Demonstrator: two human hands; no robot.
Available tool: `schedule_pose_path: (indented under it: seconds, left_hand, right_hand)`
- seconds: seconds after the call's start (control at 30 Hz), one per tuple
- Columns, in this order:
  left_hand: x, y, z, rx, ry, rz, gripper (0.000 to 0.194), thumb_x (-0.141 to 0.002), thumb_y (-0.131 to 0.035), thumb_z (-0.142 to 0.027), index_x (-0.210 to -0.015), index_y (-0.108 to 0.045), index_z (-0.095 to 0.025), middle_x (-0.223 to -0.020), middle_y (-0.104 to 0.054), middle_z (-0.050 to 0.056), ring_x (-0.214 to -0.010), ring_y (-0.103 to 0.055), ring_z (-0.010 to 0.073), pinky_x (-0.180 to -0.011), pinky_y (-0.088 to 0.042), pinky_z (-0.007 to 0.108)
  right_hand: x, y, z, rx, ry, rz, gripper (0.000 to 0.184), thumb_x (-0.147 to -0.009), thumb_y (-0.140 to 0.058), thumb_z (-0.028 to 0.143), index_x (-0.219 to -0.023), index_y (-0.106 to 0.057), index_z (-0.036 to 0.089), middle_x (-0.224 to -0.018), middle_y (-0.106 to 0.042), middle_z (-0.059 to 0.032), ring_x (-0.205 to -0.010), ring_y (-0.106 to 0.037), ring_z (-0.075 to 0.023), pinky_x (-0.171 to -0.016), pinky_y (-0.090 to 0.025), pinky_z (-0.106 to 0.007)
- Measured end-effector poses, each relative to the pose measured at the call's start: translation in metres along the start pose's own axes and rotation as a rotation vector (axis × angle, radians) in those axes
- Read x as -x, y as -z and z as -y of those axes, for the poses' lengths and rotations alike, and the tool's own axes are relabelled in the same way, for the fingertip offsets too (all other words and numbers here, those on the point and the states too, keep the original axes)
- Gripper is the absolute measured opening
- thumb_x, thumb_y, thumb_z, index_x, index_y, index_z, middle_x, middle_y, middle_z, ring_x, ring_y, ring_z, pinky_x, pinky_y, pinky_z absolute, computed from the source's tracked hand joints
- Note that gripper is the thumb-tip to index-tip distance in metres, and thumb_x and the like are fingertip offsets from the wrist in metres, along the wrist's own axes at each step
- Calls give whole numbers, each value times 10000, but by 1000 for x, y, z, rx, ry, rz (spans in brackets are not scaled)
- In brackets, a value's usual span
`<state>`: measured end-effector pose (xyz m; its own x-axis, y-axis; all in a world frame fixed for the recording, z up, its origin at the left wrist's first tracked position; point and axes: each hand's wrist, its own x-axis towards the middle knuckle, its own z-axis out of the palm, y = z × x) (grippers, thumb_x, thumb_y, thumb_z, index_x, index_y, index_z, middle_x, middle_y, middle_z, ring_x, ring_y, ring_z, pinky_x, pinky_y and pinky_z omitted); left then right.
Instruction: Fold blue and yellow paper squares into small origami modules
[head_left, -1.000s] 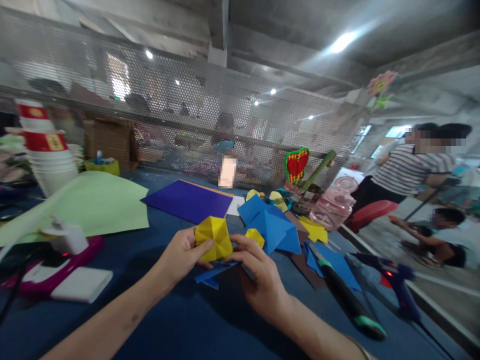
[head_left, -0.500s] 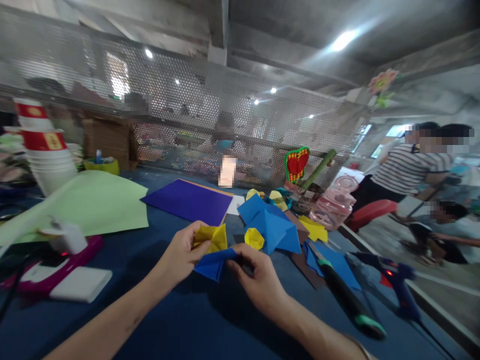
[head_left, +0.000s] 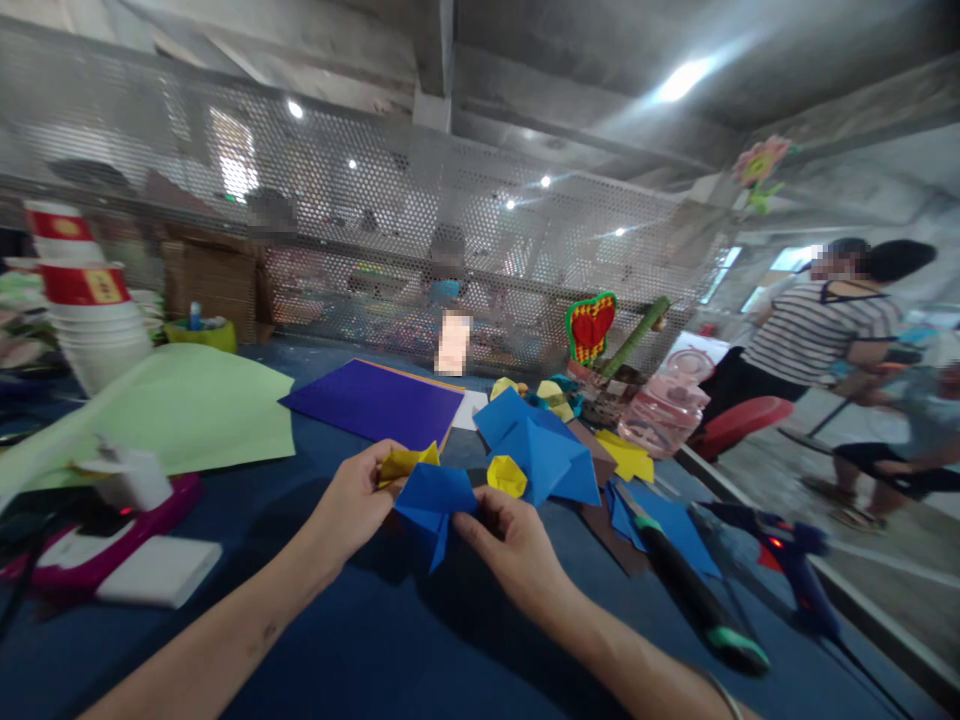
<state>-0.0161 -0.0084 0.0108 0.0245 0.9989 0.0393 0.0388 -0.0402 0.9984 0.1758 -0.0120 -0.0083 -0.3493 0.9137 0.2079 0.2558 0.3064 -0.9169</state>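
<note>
My left hand (head_left: 367, 497) is closed on a folded yellow paper piece (head_left: 407, 463). Between thumb and fingers, my right hand (head_left: 508, 530) pinches a folded blue paper piece (head_left: 435, 500), which hangs in front of the yellow one and partly covers it. Whether the two pieces touch, I cannot tell. Just beyond my right hand lies a small yellow folded paper cup shape (head_left: 507, 476). Several blue folded papers (head_left: 544, 455) rest behind it.
A black-and-green cutter (head_left: 697, 590) and a glue gun (head_left: 802, 570) with a lit red light lie at right. A purple sheet (head_left: 379, 400), green paper (head_left: 217, 410) and a magenta power strip (head_left: 180, 495) are on the left. People stand and sit beyond the table.
The blue piece has turned and risen so its broad face shows, now covering part of the yellow piece. My left hand has shifted slightly left with the yellow paper.
</note>
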Motion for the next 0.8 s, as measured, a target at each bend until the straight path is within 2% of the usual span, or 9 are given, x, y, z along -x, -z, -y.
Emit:
schedule_pose_path:
  seconds: [0.13, 0.3, 0.47, 0.53, 0.57, 0.67, 0.73, 0.77, 0.8]
  left_hand:
    - [-1, 2, 5, 34, 39, 18, 231, -690, -594, -231, -918, -580, -202, -673, -614, -40, -522, -554, 109, -500, -452, 222]
    - [0, 4, 4, -49, 141, -17, 350, -676, -595, -227, -1024, -586, -191, -688, -619, -21, -540, -566, 138, -445, -470, 234]
    - [0, 4, 8, -157, 201, 51, 306, -667, -585, -246, -965, -604, -182, -751, -656, 22, -626, -629, 193, -450, -487, 261]
    - [-1, 4, 13, -220, 157, 50, 306, -679, -567, -238, -977, -597, -179, -831, -677, 51, -698, -657, 214, -532, -516, 295]
    - [-2, 4, 15, -270, 95, 8, 326, -680, -566, -225, -1002, -589, -176, -904, -681, 71, -758, -665, 225, -597, -528, 314]
    - [0, 5, 14, -415, -158, -240, 412, -710, -591, -238, -1118, -553, -192, -1159, -616, 110, -988, -630, 253, -748, -514, 327]
    - [5, 3, 7, -400, -227, -345, 375, -780, -572, -332, -1135, -550, -217, -1165, -604, 98, -1021, -610, 254, -690, -509, 295]
    - [8, 1, 3, -321, -218, -310, 338, -808, -552, -377, -1104, -561, -213, -1089, -629, 86, -966, -621, 238, -639, -506, 276]
    - [10, -2, -2, -225, -193, -222, 332, -827, -534, -414, -1086, -564, -209, -1042, -642, 75, -906, -626, 220, -610, -503, 266]
  right_hand:
    - [-1, -1, -2, -58, -19, 6, 182, -837, -596, 318, -895, -642, 152, -825, -673, -34, -759, -611, -167, -699, -476, -273]
    - [-3, 0, -2, -70, -12, -3, 195, -833, -602, 330, -882, -634, 144, -800, -648, -27, -738, -588, -158, -681, -460, -263]
    - [-3, -1, -4, -90, -25, 1, 211, -838, -597, 347, -864, -615, 138, -744, -608, -10, -665, -544, -131, -626, -438, -244]
    - [-3, -1, -5, -112, -33, 6, 219, -837, -600, 353, -870, -611, 137, -743, -603, -10, -655, -538, -128, -615, -437, -243]
    - [-3, -1, -6, -125, -37, 2, 225, -834, -605, 358, -874, -611, 136, -742, -603, -11, -651, -538, -127, -611, -439, -243]
    - [-4, -1, -7, -160, -66, -32, 255, -814, -626, 386, -852, -606, 135, -701, -592, -3, -621, -534, -123, -587, -439, -240]
    - [-4, -1, -6, -193, -100, -56, 270, -798, -641, 406, -813, -594, 140, -662, -575, 7, -590, -525, -116, -560, -429, -231]
    - [-4, -1, -5, -214, -120, -63, 274, -793, -645, 411, -800, -587, 144, -652, -570, 10, -582, -521, -114, -550, -423, -226]
    - [-4, -2, -4, -241, -137, -74, 273, -791, -648, 413, -796, -582, 148, -652, -568, 11, -580, -521, -113, -545, -420, -222]
